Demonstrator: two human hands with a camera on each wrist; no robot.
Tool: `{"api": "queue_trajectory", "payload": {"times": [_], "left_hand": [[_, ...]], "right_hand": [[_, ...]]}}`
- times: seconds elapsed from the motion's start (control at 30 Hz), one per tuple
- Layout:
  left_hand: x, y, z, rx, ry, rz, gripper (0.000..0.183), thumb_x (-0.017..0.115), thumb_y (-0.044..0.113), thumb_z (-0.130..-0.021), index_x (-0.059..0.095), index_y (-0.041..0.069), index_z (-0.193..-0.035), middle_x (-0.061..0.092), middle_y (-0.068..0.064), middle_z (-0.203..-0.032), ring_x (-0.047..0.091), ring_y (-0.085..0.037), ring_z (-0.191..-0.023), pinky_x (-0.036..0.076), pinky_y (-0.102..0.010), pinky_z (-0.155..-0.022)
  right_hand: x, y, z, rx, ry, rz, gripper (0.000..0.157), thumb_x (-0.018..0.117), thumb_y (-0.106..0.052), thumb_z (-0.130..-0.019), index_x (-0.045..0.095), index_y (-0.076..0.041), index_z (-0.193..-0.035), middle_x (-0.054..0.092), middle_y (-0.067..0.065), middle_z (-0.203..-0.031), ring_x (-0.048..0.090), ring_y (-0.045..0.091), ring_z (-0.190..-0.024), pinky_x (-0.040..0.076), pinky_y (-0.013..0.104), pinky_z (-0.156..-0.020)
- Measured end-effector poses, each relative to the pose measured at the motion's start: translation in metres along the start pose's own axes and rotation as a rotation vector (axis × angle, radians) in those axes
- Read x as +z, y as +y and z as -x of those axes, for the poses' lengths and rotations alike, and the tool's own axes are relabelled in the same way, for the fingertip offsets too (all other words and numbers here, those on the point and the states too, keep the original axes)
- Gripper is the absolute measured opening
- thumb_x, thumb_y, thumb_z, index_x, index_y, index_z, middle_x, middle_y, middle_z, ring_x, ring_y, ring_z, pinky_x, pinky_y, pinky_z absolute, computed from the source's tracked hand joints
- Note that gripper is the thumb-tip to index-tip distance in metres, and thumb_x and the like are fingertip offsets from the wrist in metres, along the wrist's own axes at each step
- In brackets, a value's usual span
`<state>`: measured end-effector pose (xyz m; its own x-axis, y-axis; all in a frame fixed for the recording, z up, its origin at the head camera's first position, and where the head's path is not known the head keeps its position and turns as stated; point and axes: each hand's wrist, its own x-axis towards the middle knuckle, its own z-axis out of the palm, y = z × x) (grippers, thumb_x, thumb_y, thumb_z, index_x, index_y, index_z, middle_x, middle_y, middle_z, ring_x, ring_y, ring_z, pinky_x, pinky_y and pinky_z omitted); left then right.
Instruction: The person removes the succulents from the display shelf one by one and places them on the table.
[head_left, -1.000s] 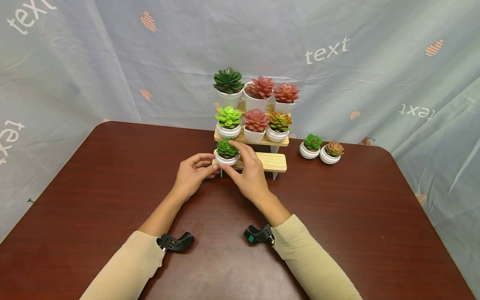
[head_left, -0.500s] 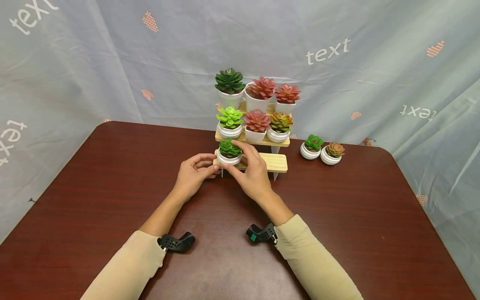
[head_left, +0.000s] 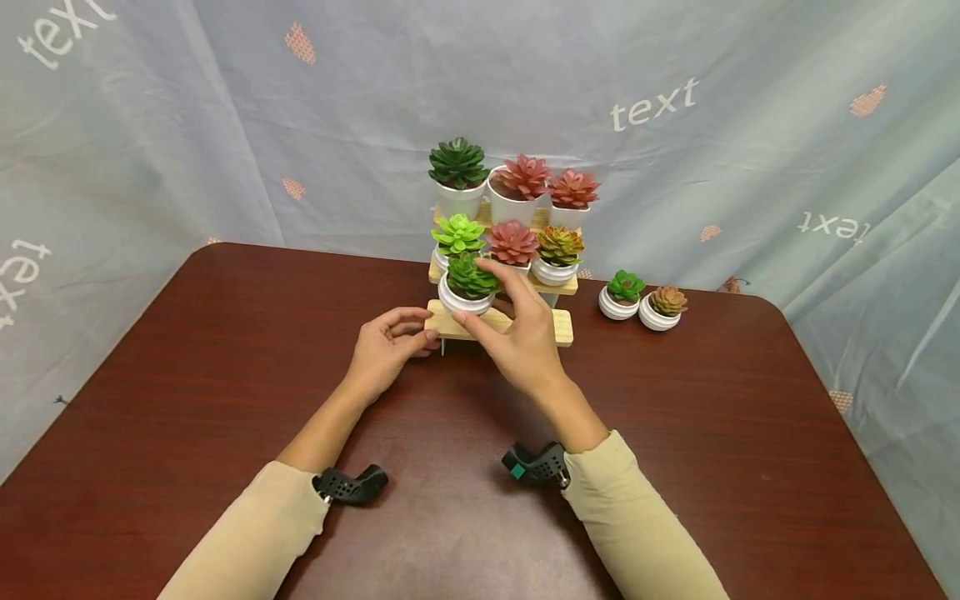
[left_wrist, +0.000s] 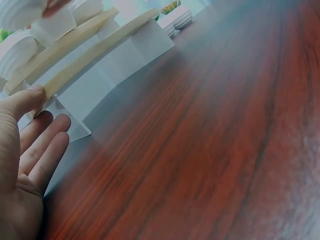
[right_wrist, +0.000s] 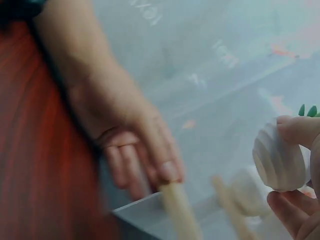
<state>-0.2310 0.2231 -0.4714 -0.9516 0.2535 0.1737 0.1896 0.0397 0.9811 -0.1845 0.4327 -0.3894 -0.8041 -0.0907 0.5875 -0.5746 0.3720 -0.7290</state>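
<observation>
My right hand (head_left: 517, 333) grips a small green potted succulent (head_left: 471, 277) by its ribbed white pot, thumb in front and fingers behind. In the right wrist view the pot (right_wrist: 276, 157) hangs above the boards, slightly tilted. A three-tier wooden plant stand (head_left: 558, 327) stands below it, with clear side supports. My left hand (head_left: 386, 352) pinches the left end of the stand's lowest board; in the left wrist view its thumb (left_wrist: 31, 99) lies on the board end, with the other fingers beside the clear support (left_wrist: 75, 127).
Three potted succulents (head_left: 459, 162) line the top tier. On the middle tier are a lime-green one (head_left: 459, 233), a pink one (head_left: 513, 242) and a yellow-red one (head_left: 558, 246). Two small pots, one green (head_left: 621, 304) and one brown (head_left: 662, 315), stand on the table at right. A curtain (head_left: 360, 100) hangs behind.
My right hand has lifted the green potted succulent off the left end of the lowest board, moving it up and slightly right. My left hand has stayed on the board's end.
</observation>
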Motion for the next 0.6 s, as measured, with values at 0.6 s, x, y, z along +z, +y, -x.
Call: {"api": "queue_trajectory", "payload": {"times": [0.6], "left_hand": [[0.01, 0.001, -0.007, 0.063, 0.04, -0.077, 0.03, 0.066, 0.018, -0.1, 0.066, 0.003, -0.126, 0.068, 0.001, -0.097, 0.073, -0.008, -0.073, 0.063, -0.027, -0.065]], "right_hand": [[-0.072, -0.018, -0.006, -0.094, 0.191, -0.149, 0.063, 0.079, 0.007, -0.082, 0.054, 0.002, -0.139, 0.063, 0.017, -0.132, 0.065, 0.011, -0.109, 0.059, 0.02, -0.079]]}}
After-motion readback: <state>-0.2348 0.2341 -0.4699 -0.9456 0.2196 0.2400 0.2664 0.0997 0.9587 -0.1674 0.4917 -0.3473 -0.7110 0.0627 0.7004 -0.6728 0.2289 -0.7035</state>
